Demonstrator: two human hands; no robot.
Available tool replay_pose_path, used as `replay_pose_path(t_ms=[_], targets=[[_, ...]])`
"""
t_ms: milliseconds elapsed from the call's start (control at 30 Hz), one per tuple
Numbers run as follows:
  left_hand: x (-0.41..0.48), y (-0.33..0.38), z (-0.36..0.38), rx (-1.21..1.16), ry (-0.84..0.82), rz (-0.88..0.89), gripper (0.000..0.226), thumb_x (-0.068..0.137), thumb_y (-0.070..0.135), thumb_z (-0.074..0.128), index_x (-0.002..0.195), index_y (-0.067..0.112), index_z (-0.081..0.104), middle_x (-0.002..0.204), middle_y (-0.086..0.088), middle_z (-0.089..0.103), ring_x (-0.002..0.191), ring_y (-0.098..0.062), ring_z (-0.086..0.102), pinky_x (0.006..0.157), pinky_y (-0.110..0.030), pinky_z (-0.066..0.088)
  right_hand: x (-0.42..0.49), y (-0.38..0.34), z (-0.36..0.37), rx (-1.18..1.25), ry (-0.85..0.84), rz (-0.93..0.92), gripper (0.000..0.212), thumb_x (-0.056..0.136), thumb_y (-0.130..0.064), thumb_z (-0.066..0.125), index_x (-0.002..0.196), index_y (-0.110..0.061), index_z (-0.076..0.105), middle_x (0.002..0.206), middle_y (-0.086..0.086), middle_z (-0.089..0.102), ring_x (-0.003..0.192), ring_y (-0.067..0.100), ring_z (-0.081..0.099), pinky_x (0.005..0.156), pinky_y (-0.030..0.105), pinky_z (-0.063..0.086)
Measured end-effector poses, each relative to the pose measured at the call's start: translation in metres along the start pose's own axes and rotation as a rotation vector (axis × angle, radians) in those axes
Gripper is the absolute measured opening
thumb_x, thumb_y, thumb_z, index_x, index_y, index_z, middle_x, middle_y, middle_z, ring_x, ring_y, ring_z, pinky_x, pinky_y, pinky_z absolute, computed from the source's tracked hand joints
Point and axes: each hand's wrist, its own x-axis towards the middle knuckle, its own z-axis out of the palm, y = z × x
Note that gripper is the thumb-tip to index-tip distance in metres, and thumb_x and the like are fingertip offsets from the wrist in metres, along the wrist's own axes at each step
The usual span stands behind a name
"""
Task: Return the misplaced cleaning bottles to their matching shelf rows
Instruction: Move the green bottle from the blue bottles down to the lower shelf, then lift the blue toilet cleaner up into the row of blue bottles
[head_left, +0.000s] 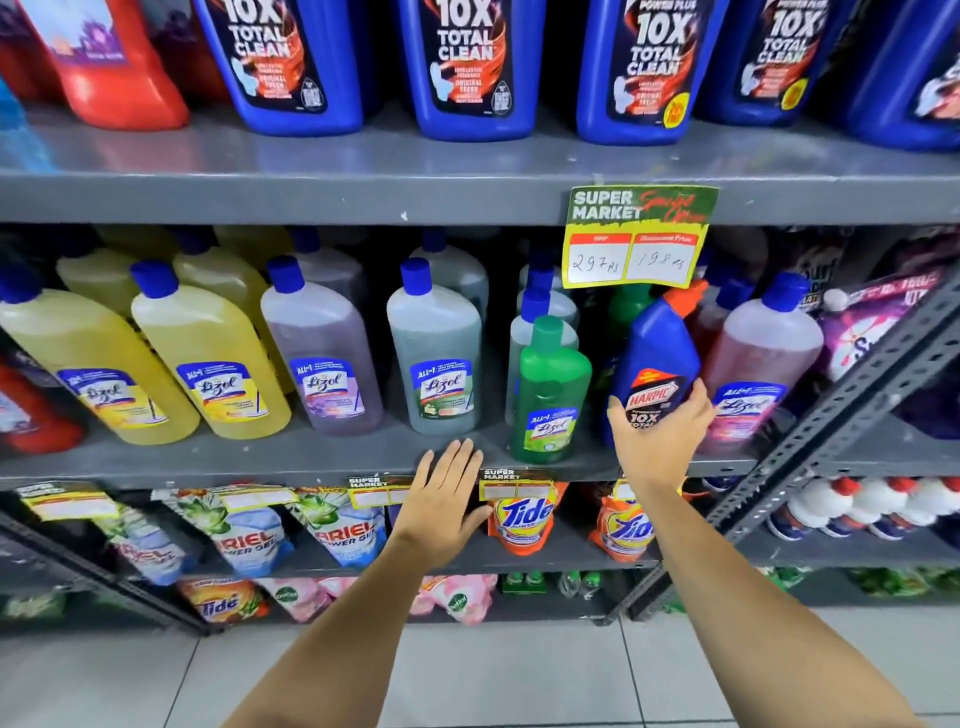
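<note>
Blue Harpic bottle, out of place among the Lizol bottles, sits gripped in the right hand just under the price tag. Left hand hangs open, empty. Next, I'd judge: lift it to the matching blue row above that tag.

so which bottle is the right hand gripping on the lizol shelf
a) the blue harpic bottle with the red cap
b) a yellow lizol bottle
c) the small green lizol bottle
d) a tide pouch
a: the right hand wraps the lower part of the blue Harpic bottle, red cap on top, standing among the Lizol bottles; the green Lizol bottle beside it is untouched, and the left hand is open and empty at the shelf edge.
</note>
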Motion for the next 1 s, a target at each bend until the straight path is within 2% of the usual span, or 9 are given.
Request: replay_pose_path(t_ms=[133,300,500,600,700,800,900,967,1000], targets=[[0.0,0.0,0.0,0.059,0.003,-0.002,0.077,0.099,0.06,0.015,0.151,0.005,0.031,0.156,-0.014,0.032,0.145,-0.029,0.026,0.119,-0.048,0.013,0.005,0.0,0.008,0.004,-0.038,0.037,0.117,0.067,-0.041,0.086,0.152,-0.002,0.016,0.152,0.019,0.028,0.143,0.032,0.024,0.117,0.041,0.025],[-0.001,-0.001,-0.001,0.085,-0.03,0.016,0.079,0.097,0.06,0.02,0.151,0.004,0.03,0.156,-0.015,0.032,0.145,-0.03,0.026,0.118,-0.05,0.016,0.007,-0.005,0.014,0.041,-0.031,0.099,0.118,0.066,-0.036,0.088,0.153,-0.006,0.014,0.152,0.016,0.032,0.139,0.033,0.037,0.111,0.045,0.036],[-0.004,0.003,-0.005,0.069,-0.042,0.004,0.078,0.103,0.055,0.005,0.145,-0.001,0.041,0.15,-0.018,0.042,0.138,-0.032,0.038,0.11,-0.051,0.02,0.001,-0.007,-0.012,0.021,-0.092,0.109,0.117,0.055,-0.043,0.092,0.147,-0.009,0.028,0.143,0.011,0.05,0.13,0.032,0.051,0.107,0.045,0.042],[-0.011,0.012,-0.012,0.061,-0.006,0.002,0.073,0.104,0.05,0.003,0.145,0.001,0.04,0.15,-0.015,0.042,0.139,-0.029,0.038,0.108,-0.05,0.021,-0.022,-0.015,-0.041,0.064,-0.084,0.062,0.107,0.051,-0.04,0.094,0.139,-0.017,0.038,0.132,0.005,0.061,0.119,0.028,0.059,0.099,0.038,0.045],[-0.007,0.03,-0.059,0.007,0.147,0.058,0.065,0.106,0.043,0.006,0.148,0.005,0.037,0.153,-0.011,0.039,0.14,-0.027,0.036,0.108,-0.046,0.023,-0.041,-0.03,-0.078,0.1,-0.035,0.0,0.116,0.049,-0.044,0.094,0.146,-0.021,0.035,0.137,0.003,0.059,0.124,0.026,0.056,0.103,0.039,0.043],[0.013,0.052,-0.15,-0.053,0.419,0.298,0.054,0.105,0.035,0.019,0.145,0.008,0.042,0.147,-0.008,0.048,0.131,-0.027,0.045,0.105,-0.042,0.029,-0.04,-0.061,-0.118,0.172,0.03,-0.061,0.124,0.045,-0.045,0.096,0.148,-0.019,0.033,0.14,0.006,0.056,0.126,0.024,0.055,0.107,0.04,0.043],[0.037,0.066,-0.25,-0.037,0.738,0.469,0.046,0.098,0.03,0.038,0.137,0.008,0.047,0.139,-0.014,0.054,0.127,-0.031,0.047,0.098,-0.043,0.033,-0.018,-0.114,-0.158,0.315,0.092,-0.249,0.104,0.043,-0.038,0.098,0.13,-0.017,0.047,0.11,0.004,0.067,0.093,0.017,0.064,0.083,0.018,0.05],[0.058,0.064,-0.297,0.051,0.851,0.434,0.046,0.098,0.029,0.042,0.139,0.008,0.049,0.142,-0.013,0.051,0.13,-0.031,0.045,0.1,-0.043,0.033,0.006,-0.152,-0.176,0.371,0.133,-0.361,0.102,0.042,-0.052,0.092,0.125,-0.013,0.048,0.099,0.006,0.067,0.08,0.018,0.062,0.072,0.011,0.048],[0.07,0.06,-0.314,0.109,0.847,0.377,0.049,0.098,0.03,0.041,0.141,0.008,0.047,0.145,-0.011,0.049,0.132,-0.03,0.043,0.102,-0.044,0.032,0.02,-0.169,-0.18,0.391,0.165,-0.408,0.103,0.044,-0.056,0.089,0.126,-0.011,0.048,0.1,0.007,0.068,0.08,0.019,0.063,0.073,0.013,0.049]])
